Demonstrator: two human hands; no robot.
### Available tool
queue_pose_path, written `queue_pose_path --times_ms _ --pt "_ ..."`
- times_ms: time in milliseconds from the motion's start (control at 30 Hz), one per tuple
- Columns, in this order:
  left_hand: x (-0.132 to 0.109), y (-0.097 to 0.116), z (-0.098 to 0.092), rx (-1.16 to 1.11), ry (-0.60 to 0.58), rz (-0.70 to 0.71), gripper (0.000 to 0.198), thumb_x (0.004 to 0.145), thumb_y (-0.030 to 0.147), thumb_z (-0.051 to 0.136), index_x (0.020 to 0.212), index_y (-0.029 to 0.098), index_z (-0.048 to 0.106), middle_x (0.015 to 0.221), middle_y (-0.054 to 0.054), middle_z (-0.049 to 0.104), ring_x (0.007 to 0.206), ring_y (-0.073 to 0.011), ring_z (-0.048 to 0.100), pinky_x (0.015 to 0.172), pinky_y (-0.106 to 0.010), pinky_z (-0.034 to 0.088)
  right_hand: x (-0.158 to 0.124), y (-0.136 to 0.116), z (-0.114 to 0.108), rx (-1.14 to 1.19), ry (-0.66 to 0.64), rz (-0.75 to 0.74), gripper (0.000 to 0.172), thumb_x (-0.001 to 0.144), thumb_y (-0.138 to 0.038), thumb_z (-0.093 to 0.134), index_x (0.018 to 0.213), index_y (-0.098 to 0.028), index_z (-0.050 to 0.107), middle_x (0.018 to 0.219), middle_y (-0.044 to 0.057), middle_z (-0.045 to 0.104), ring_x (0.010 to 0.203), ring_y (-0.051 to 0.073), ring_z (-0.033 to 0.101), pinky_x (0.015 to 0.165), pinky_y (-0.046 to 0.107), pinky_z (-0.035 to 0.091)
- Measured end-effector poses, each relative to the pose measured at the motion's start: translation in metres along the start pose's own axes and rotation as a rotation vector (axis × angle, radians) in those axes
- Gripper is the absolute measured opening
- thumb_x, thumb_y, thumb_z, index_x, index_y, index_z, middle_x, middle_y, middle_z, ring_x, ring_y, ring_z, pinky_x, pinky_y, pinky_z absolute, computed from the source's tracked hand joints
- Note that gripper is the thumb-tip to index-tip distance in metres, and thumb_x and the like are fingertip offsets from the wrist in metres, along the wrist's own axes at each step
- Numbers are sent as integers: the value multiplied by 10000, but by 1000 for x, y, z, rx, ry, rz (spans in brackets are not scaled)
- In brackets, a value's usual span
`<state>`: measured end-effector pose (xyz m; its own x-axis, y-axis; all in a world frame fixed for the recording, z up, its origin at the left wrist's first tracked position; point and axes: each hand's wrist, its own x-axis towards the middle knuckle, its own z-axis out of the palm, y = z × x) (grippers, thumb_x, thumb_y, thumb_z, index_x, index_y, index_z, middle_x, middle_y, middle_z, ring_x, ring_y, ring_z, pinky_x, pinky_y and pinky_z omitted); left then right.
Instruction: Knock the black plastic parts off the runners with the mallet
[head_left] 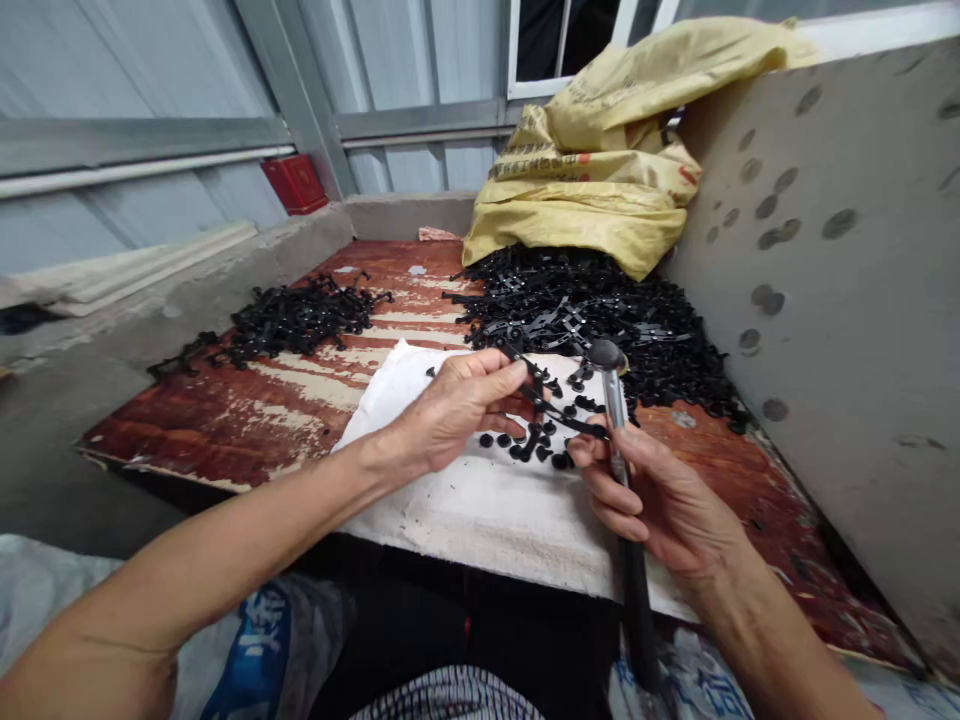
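Observation:
My left hand (480, 395) pinches one end of a thin black jointed strip (559, 412) between thumb and fingers. The strip slants down to the right, and its other end meets the fingertips of my right hand (660, 490). That hand is wrapped round a hammer (615, 400) with a round head, a shiny metal shaft and a black grip, held head up. Below the strip, several small black round-headed pieces (536, 440) lie scattered on a white cloth (480, 510). My right fingers partly hide the strip's end.
A large heap of black strips (570, 300) lies at the back right, under a yellow woven sack (585, 190). A smaller pile (292, 320) sits on the left of the worn red board (300, 400). A grey panel (825, 250) stands upright at the right; a red box (295, 184) is behind.

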<state>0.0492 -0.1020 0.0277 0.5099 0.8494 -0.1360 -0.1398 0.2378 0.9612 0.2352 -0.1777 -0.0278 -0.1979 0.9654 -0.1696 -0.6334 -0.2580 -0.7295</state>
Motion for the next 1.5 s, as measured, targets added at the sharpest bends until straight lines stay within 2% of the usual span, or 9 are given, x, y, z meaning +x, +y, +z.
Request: queue_pose_path --times_ms 200,333,500,700,933,1000,1133,1300,1500 --pt "-22 2 -48 134 -44 -288 305 685 316 808 741 127 575 700 -29 657 539 -125 632 460 -220 495 0 -1 -4 43 28 27 219 665 -332 832 786 -193 714 629 -28 599 384 7 248 287 110 289" --pt "-33 -11 -58 178 -64 -384 324 671 341 805 760 130 577 679 -15 623 554 -129 629 434 -210 480 1 0 -4 21 68 42 234 647 -355 840 776 -197 725 612 -36 554 394 6 209 290 120 265" --pt "-33 -22 -54 201 -87 -435 268 736 330 736 781 138 555 663 -3 610 542 -114 621 397 -166 412 3 -1 -3 -25 113 41 210 656 -368 821 759 -211 727 599 -45 496 409 9 165 300 126 208" --pt "-29 -20 -51 297 -87 -480 108 864 243 554 826 143 544 680 -20 645 499 -103 603 357 -165 369 2 -2 -1 -52 124 50 225 647 -378 831 760 -218 720 598 -47 513 401 9 158 297 136 171" --pt "-34 -15 -31 540 -279 -342 169 911 282 476 867 154 577 672 22 593 486 -71 555 359 -143 353 6 8 14 -205 167 53 383 574 -323 887 844 -207 641 785 -4 694 371 7 325 277 134 253" --pt "-33 -18 -28 580 -336 -297 188 914 305 473 867 159 582 678 30 573 488 -62 532 366 -140 345 7 12 22 -274 174 48 403 571 -363 886 817 -203 610 691 -38 654 363 20 350 270 141 278" --pt "-33 -22 -26 624 -373 -217 222 911 353 483 859 161 581 660 46 525 467 -51 449 386 -158 358 6 19 33 -458 162 37 392 614 -451 842 720 -206 554 419 -119 399 338 38 298 272 142 280" --pt "-39 -22 -26 618 -385 -251 164 887 280 506 809 147 562 699 16 587 552 -67 517 501 -184 424 9 25 41 -525 167 -6 318 664 -423 779 755 -199 573 416 -116 410 333 39 298 284 151 291" --pt "-44 -25 -25 534 -259 -321 222 901 298 482 742 149 528 693 -1 625 493 -52 502 496 -192 401 18 35 54 -468 163 -8 272 663 -375 735 766 -208 547 395 -129 393 318 38 280 270 149 287"
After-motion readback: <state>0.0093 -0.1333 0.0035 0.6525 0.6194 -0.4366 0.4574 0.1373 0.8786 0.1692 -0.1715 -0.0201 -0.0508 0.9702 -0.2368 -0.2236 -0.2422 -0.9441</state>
